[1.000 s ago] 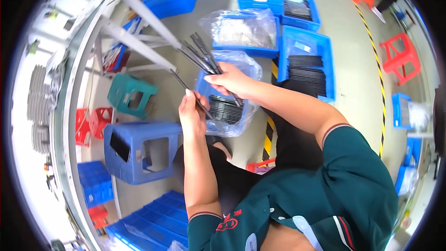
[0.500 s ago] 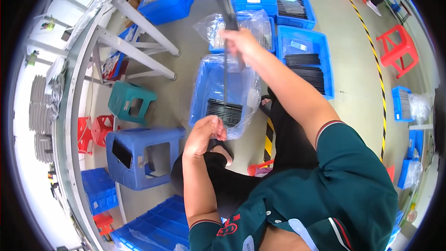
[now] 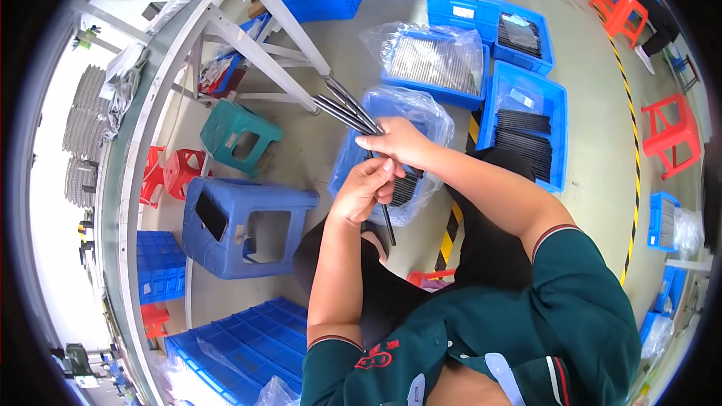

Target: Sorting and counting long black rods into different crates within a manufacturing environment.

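Observation:
My right hand (image 3: 402,141) is closed round several slim black rods (image 3: 344,111), which fan out past its fingers to the upper left. Just below it, my left hand (image 3: 365,189) pinches a single black rod (image 3: 388,224) that slants down toward my foot. The upper end of this rod is hidden by the hands. Both hands are over a blue bin (image 3: 340,173) lined with a clear plastic bag (image 3: 440,124). More black rods (image 3: 404,189) lie in that bin, partly covered by my hands.
Beyond it stands a blue bin of silvery rods (image 3: 436,62). To the right, another blue bin (image 3: 558,116) holds black rods. A blue stool (image 3: 252,192) with a dark phone-like slab and a green stool (image 3: 239,135) stand left, beside a metal-legged table (image 3: 263,64).
My right hand has come down and nearer with the rods, close to my left hand. My left hand has risen a little and now pinches one rod. The view has shifted.

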`<state>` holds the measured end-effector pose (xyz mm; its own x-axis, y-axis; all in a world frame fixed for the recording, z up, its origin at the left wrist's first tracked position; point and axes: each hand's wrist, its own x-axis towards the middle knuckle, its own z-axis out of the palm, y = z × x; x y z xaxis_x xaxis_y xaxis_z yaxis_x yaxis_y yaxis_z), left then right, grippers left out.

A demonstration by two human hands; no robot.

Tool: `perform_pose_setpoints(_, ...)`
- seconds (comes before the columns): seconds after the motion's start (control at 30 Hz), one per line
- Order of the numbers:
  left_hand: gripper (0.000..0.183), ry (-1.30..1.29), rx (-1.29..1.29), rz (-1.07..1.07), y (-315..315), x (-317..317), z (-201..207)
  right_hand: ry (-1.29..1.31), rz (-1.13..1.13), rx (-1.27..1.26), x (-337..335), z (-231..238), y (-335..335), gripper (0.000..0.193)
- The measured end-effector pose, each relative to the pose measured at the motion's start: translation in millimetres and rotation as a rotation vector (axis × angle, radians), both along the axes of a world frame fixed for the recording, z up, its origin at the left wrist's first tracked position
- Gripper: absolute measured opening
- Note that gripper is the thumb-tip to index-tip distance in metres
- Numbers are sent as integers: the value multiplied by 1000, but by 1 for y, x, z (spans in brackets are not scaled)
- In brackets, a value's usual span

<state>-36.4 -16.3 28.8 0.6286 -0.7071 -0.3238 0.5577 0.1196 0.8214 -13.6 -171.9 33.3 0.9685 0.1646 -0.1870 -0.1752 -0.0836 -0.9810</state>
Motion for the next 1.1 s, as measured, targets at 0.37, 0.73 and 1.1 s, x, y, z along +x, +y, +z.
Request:
perform_pose_setpoints(0.37, 30, 100, -228, 967, 50, 36, -10, 112, 195, -51, -28, 13, 0, 24)
perform_pose_setpoints(0.73, 26, 42, -428, 689, 23, 33, -14, 161, 176, -9, -27, 12, -2, 20)
perform_pose_setpoints(1.1, 27, -18, -216, 653, -11, 16, -16, 231, 98, 420, -17, 14, 6, 17)
